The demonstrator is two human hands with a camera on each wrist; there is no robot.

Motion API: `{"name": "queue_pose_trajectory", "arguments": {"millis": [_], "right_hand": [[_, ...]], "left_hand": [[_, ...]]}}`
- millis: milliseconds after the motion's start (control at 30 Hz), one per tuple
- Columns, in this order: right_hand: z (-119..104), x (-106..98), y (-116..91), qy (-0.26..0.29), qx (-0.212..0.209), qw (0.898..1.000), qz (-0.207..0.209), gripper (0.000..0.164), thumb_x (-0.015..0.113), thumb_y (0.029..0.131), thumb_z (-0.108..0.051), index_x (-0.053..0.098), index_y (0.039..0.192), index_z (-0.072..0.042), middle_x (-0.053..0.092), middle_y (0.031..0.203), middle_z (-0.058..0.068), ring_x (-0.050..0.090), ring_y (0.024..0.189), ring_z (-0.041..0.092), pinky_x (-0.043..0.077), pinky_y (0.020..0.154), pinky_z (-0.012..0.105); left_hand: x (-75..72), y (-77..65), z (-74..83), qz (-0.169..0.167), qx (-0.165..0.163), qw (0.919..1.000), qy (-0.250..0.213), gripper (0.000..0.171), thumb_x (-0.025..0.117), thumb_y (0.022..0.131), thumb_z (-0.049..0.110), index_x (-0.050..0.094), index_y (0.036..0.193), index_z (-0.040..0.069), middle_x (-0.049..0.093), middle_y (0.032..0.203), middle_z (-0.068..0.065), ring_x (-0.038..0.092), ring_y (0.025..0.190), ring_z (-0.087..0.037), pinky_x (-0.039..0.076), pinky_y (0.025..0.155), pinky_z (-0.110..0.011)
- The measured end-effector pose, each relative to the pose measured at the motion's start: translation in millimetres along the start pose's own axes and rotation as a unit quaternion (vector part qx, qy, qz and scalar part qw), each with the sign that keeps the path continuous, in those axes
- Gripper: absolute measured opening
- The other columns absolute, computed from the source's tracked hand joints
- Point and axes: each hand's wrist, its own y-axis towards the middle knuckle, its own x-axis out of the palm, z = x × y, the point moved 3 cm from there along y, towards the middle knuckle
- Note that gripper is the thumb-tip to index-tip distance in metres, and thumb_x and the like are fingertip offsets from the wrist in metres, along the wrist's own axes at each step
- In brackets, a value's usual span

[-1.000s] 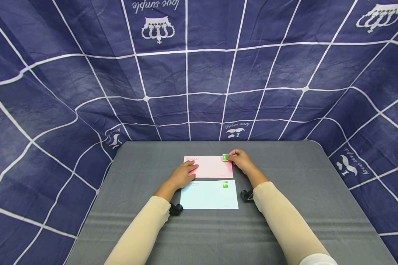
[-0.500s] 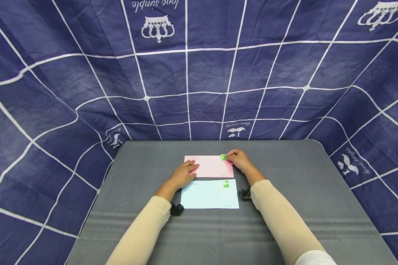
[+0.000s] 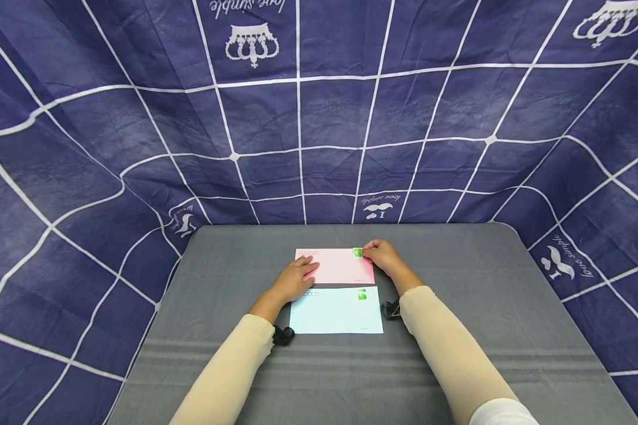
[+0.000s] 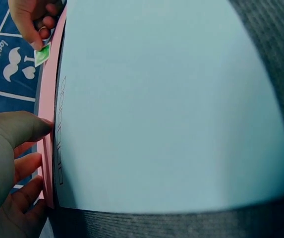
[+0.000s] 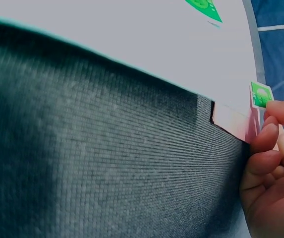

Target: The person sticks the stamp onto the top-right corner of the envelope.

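A pink envelope point(image 3: 340, 265) lies flat on the grey table, with a row of small postcode boxes at its upper left. My left hand point(image 3: 294, 278) rests on its left end, fingers spread over the paper. At the upper right corner, my right hand point(image 3: 381, 255) pinches a green stamp point(image 3: 358, 252) by its edge between thumb and forefinger. The right wrist view shows the stamp point(image 5: 261, 94) tilted up from the paper at the fingertips. Nearer to me lies a light blue envelope point(image 3: 335, 316), which bears its own green stamp point(image 3: 362, 294) at the upper right.
The grey table point(image 3: 234, 378) runs back to a dark blue curtain point(image 3: 329, 118) with white grid lines, which also hangs along both sides. Black wrist cameras sit under each forearm, the left one point(image 3: 284, 336) near the blue envelope's left edge.
My right hand has shifted slightly left with the stamp, further in over the pink envelope's corner. The left hand stays in place on the envelope.
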Motion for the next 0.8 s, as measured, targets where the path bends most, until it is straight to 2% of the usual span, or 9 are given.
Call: {"name": "queue_pose_trajectory", "arguments": {"millis": [367,567,800], "right_hand": [[2.2,1.8,3.3,0.001,0.01,1.0,-0.008,0.016,0.068,0.089,-0.011,0.069,0.097,0.004,0.057,0.069,-0.002,0.051,0.062,0.009,0.042,0.055,0.019],[2.7,2.4,2.9,0.021,0.019,0.999,-0.014,0.016,0.069,0.088,-0.009,0.068,0.096,0.004,0.057,0.066,-0.003,0.051,0.057,0.006,0.044,0.052,0.018],[2.8,3.0,3.1,0.02,0.023,0.999,-0.011,0.015,0.069,0.089,-0.009,0.068,0.097,0.005,0.059,0.066,-0.002,0.053,0.056,0.005,0.046,0.051,0.017]], "left_hand": [[1.6,-1.2,-1.4,-0.006,-0.01,0.9999,-0.006,0.05,0.061,0.1,0.024,0.053,0.148,0.017,0.041,0.162,-0.007,0.03,0.154,-0.028,0.028,0.125,-0.049],[1.8,-1.6,-1.6,-0.005,-0.002,0.9999,-0.011,0.05,0.061,0.099,0.022,0.054,0.148,0.015,0.041,0.161,-0.008,0.03,0.154,-0.028,0.028,0.125,-0.049],[1.6,-0.8,-0.9,0.003,0.004,0.9999,-0.014,0.049,0.061,0.099,0.021,0.055,0.147,0.014,0.042,0.16,-0.01,0.031,0.154,-0.03,0.028,0.125,-0.049]]}}
